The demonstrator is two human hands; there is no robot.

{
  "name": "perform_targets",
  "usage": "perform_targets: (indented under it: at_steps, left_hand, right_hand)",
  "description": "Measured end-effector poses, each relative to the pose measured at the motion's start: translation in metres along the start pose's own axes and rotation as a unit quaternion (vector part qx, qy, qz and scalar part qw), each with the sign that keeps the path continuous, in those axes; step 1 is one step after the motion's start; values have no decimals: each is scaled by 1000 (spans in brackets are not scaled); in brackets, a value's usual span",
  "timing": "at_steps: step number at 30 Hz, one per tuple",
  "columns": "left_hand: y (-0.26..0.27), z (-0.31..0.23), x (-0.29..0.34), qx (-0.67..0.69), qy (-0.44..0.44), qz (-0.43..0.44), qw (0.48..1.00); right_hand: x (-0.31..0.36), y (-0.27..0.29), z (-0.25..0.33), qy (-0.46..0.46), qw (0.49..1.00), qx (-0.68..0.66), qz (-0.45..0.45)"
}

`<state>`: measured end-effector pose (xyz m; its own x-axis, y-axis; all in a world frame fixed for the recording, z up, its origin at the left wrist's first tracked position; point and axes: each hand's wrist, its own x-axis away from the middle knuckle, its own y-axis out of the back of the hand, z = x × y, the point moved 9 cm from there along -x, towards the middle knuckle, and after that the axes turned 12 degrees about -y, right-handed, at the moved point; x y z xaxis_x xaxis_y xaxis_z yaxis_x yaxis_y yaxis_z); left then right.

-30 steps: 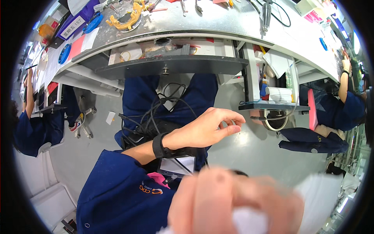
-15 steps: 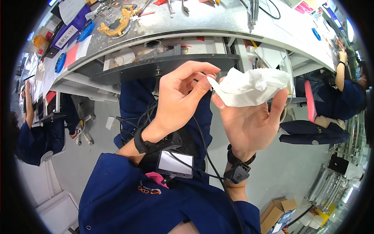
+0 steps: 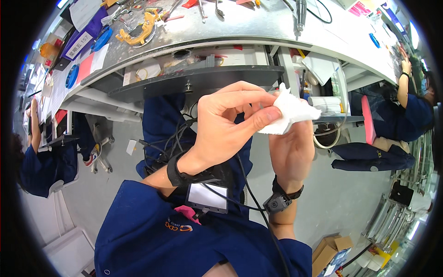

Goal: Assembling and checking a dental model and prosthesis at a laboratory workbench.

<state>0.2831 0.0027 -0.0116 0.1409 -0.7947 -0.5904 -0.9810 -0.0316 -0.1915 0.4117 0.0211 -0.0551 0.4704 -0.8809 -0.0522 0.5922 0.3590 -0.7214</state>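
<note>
A crumpled white tissue (image 3: 295, 111) is bunched up between my two hands, above my lap and in front of the drawer. My left hand (image 3: 230, 122) pinches its left side between thumb and fingers. Behind and below it, my right hand (image 3: 291, 154) grips the tissue, with its palm side partly showing. Most of the right fingers are hidden by the tissue. Whether anything lies inside its folds I cannot tell.
An open drawer (image 3: 194, 76) with small items juts out under the metal worktop (image 3: 249, 23). On top lie a yellow articulator-like frame (image 3: 140, 31), hand tools and a handpiece (image 3: 300, 16). Cables (image 3: 175, 138) hang by my lap. Co-workers sit at both sides.
The tissue has gone from spread across my right hand to a smaller bunch. My left hand has moved right and holds more of it; my right hand has turned and drawn closer.
</note>
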Motion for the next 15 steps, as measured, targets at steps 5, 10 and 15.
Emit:
perform_targets:
  at_steps: [5, 10, 15]
  left_hand:
    - [-6, 3, 5, -48, 1, 7, 999]
    - [-22, 2, 7, -92, 1, 60, 994]
    - [-31, 6, 12, -143, 19, 117, 983]
  right_hand:
    - [7, 13, 12, 11, 987, 139, -82]
    - [9, 22, 18, -22, 983, 156, -91]
    - [18, 34, 19, -13, 961, 252, -116]
